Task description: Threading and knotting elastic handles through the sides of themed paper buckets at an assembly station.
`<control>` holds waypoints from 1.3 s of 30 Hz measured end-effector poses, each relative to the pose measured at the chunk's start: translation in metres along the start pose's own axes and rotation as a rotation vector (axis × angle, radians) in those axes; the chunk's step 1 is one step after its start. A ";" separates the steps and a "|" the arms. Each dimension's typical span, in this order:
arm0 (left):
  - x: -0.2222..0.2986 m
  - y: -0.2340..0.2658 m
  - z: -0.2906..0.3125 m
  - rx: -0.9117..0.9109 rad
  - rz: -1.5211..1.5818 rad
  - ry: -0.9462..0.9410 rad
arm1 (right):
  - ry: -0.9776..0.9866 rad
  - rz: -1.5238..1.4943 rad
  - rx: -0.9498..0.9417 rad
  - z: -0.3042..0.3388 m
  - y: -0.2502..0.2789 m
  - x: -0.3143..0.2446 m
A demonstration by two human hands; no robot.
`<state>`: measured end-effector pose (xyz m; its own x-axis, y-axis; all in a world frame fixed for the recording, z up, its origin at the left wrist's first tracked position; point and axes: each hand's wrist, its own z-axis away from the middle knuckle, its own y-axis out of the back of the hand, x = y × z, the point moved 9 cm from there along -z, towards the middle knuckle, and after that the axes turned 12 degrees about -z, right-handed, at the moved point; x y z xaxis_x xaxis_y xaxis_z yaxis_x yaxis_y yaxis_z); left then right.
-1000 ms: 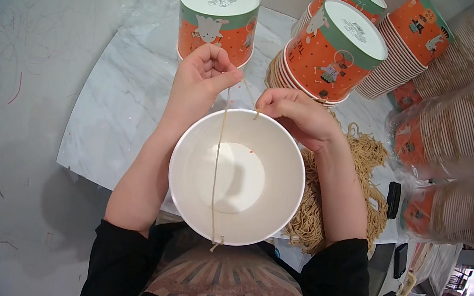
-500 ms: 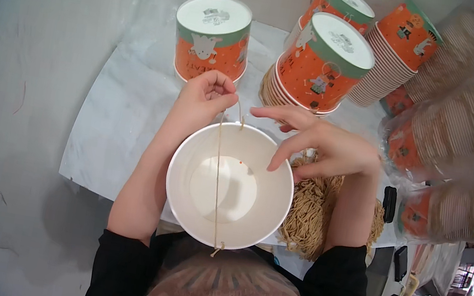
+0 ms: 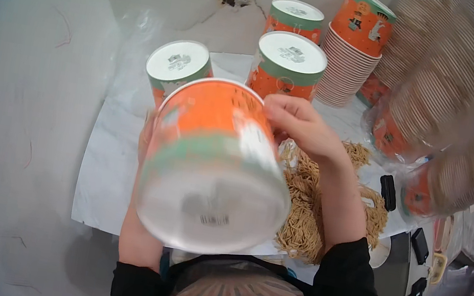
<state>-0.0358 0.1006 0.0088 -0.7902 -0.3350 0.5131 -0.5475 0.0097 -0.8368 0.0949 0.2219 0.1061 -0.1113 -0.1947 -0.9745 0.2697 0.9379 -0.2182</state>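
A paper bucket (image 3: 215, 163), orange and green with a white base, is held up and tipped so its base faces me; motion blurs it. At its upper right rim my right hand (image 3: 299, 122) is closed, fingertips partly behind the edge. My left hand (image 3: 148, 127) is against the bucket's left side, its fingers mostly hidden behind it. The bucket's inside and its cord are out of sight. Right of it, a heap of tan cords (image 3: 304, 216) lies under my right forearm. An upside-down bucket (image 3: 179, 63) stands just behind my left hand.
More upside-down buckets (image 3: 292, 54) stand at the back, beside a tall nested stack (image 3: 347, 72). Plastic-wrapped bucket stacks (image 3: 447, 89) crowd the right side. A black object (image 3: 388, 192) lies near the white table sheet's (image 3: 105, 170) right edge.
The bucket has been tipped from mouth-up to base toward me. My right hand has closed on its rim; my left has moved from the cord down to its side.
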 end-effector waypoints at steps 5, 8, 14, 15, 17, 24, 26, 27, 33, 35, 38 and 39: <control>0.006 -0.007 -0.013 -0.068 -0.024 -0.051 | -0.016 -0.056 0.139 0.003 0.019 -0.004; 0.021 -0.011 -0.018 -0.107 -0.047 -0.091 | 0.189 0.024 0.222 0.006 0.014 -0.021; 0.036 -0.008 -0.041 -0.248 0.374 0.061 | 0.513 0.467 -0.014 0.030 -0.004 -0.064; 0.036 -0.019 -0.044 -0.287 0.346 0.094 | 0.660 0.616 0.016 0.037 -0.006 -0.073; 0.037 -0.052 -0.050 -0.402 0.225 0.123 | 0.721 0.463 0.062 0.040 -0.002 -0.080; 0.059 -0.057 -0.109 -0.049 -0.071 0.026 | 0.984 0.644 0.367 0.053 0.022 -0.105; 0.033 -0.077 -0.108 -0.138 -0.188 0.160 | 1.018 0.648 0.512 0.050 0.051 -0.098; 0.027 -0.071 -0.109 0.064 -0.342 0.091 | 1.027 0.642 0.527 0.048 0.061 -0.092; 0.018 -0.062 -0.108 0.173 -0.608 -0.005 | 0.815 0.658 0.709 0.032 0.099 -0.064; 0.018 -0.048 -0.113 0.170 -0.608 0.006 | 0.623 0.704 0.758 0.025 0.108 -0.050; 0.026 -0.038 -0.113 0.183 -0.609 0.004 | 0.420 0.750 0.747 0.020 0.117 -0.039; 0.028 -0.036 -0.111 0.197 -0.609 -0.003 | 0.410 0.748 0.745 0.021 0.119 -0.038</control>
<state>-0.0689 0.1958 0.0744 -0.3529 -0.2288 0.9073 -0.8367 -0.3568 -0.4154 0.1514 0.3348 0.1161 0.0490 0.5804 -0.8129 0.8875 0.3481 0.3020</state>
